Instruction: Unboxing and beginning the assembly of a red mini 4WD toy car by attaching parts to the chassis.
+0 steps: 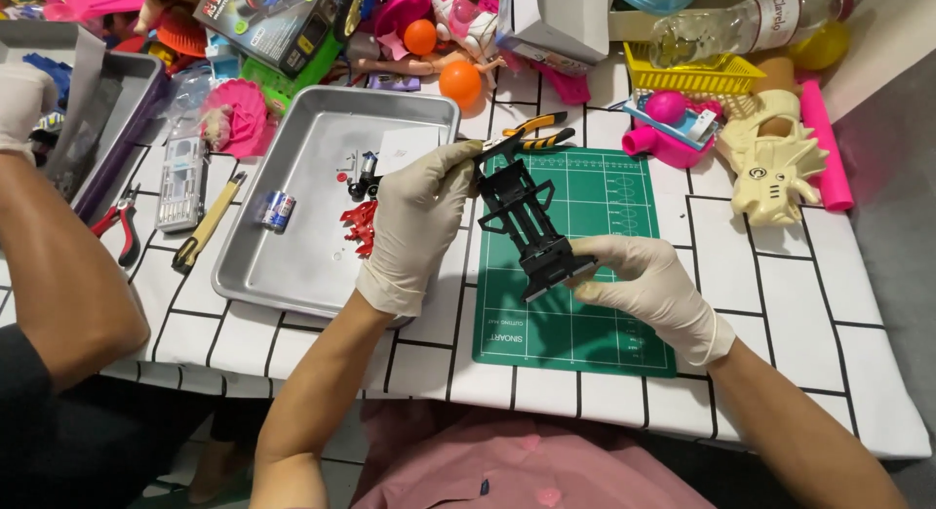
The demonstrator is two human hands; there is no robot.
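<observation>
We are working over the green cutting mat (604,275); beside it the metal tray (292,265) is lying; both gloved hands, left hand (414,221) and right hand (643,285), are gripping the black plastic frame (526,221) above the mat; small red parts (361,228) are sitting in the tray.

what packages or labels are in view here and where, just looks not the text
Toy box: top left among the toys, flat, dark with a picture on it.
White carton: top centre, plain and boxy.
Clear bottle: top right, lying down, white label.
Small battery: in the metal tray, blue, silver, red.
</observation>
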